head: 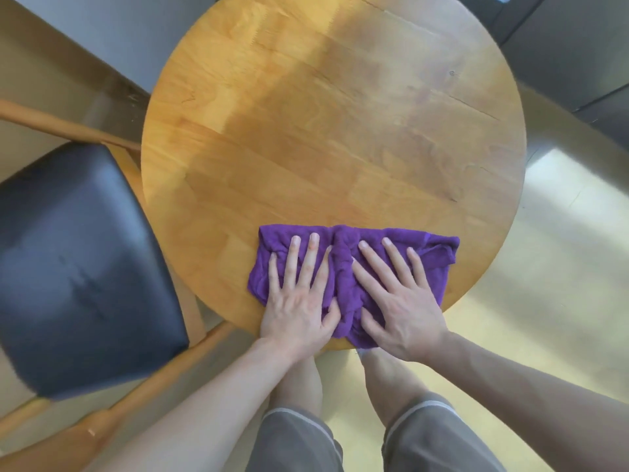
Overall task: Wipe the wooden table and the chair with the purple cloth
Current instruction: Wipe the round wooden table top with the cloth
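A round wooden table (323, 131) fills the middle of the head view. The purple cloth (343, 253) lies bunched near the table's front edge. My left hand (299, 298) presses flat on the cloth's left half, fingers spread and straight. On its right half my right hand (398, 301) presses the same way, palm down. A chair (78, 260) with a black padded seat and a light wooden frame stands to the left of the table, its seat partly tucked beside the table edge.
Pale yellow floor (544, 301) lies to the right and below the table. A grey wall and dark cabinet fronts (585, 56) run along the far right. My legs in grey shorts stand just under the table's front edge.
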